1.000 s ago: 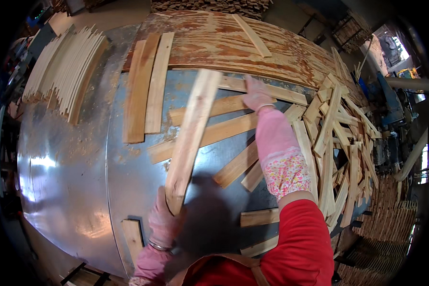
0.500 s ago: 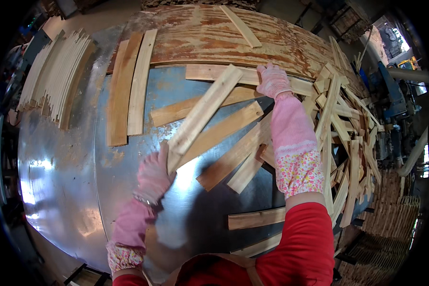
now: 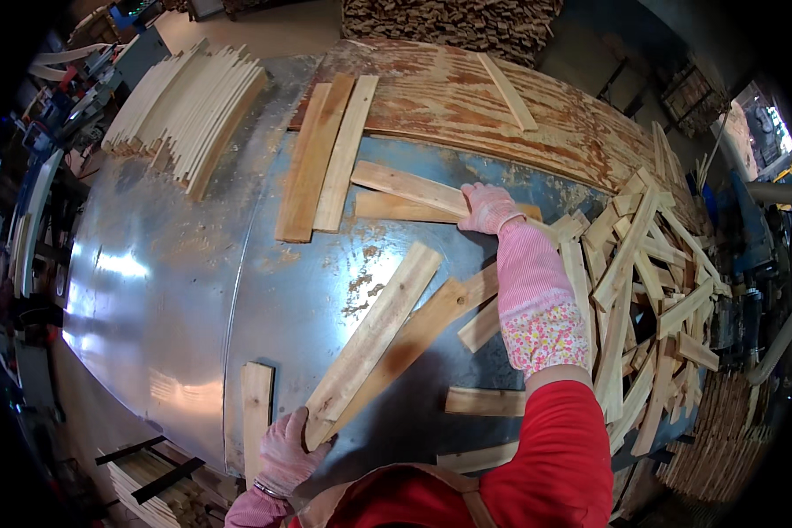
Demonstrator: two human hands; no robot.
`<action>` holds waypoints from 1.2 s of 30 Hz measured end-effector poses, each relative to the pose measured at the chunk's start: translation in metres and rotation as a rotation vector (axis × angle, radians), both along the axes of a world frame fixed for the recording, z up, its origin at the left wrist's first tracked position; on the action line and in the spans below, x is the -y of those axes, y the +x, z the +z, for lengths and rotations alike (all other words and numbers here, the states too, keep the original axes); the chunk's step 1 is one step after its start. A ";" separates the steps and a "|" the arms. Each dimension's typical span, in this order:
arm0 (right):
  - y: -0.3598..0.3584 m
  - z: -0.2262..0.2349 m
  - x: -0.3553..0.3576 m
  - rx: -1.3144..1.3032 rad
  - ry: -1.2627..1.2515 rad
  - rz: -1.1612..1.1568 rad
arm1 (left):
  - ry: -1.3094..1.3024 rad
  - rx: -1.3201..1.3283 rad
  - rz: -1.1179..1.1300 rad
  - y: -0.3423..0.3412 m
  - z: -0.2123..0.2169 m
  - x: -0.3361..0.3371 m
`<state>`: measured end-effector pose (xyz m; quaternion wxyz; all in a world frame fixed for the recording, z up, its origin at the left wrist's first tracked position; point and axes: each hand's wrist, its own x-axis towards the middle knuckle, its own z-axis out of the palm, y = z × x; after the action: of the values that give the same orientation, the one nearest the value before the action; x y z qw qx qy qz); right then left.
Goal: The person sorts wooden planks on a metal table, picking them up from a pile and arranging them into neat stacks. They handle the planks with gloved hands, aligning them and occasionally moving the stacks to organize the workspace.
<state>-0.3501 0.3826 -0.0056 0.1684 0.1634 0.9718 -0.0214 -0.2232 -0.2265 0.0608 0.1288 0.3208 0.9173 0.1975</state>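
In the head view, the left hand (image 3: 286, 453), in a pink glove, is gripping the near end of a long pale plank (image 3: 374, 343) at the near edge of the metal desk (image 3: 158, 264); its fingers (image 3: 311, 451) are curling closed around that end. The plank is lying flat, slanting away toward the desk's middle, with a darker plank (image 3: 422, 330) touching it alongside. The right hand (image 3: 487, 208), also gloved, is reaching across toward the far side and pressing down on the end of a short board (image 3: 409, 187); its fingers are bent over the board, though how tightly is hard to tell. Two boards (image 3: 326, 154) are lying side by side near the far edge. A loose heap of offcuts (image 3: 651, 290) is crowding the right edge, and a stack of thin slats (image 3: 189, 106) is sitting at the far left corner.
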 end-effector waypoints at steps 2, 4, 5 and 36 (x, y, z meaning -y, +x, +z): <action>0.008 0.049 0.029 -0.065 -0.223 -0.116 | -0.024 0.110 0.088 0.019 0.011 0.012; 0.021 0.067 0.054 -0.152 -0.399 -0.282 | 0.245 0.301 0.241 0.033 -0.018 0.022; 0.038 0.054 0.059 -0.223 -0.621 -0.352 | 0.380 0.411 0.298 0.041 -0.028 0.024; 0.274 -0.050 0.241 -0.389 -0.050 -0.718 | -0.036 0.272 0.277 0.087 -0.065 -0.030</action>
<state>-0.0763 0.1416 -0.0553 -0.0328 0.4808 0.8660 -0.1332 -0.1365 -0.1961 -0.0042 0.2289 0.1594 0.9302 0.2385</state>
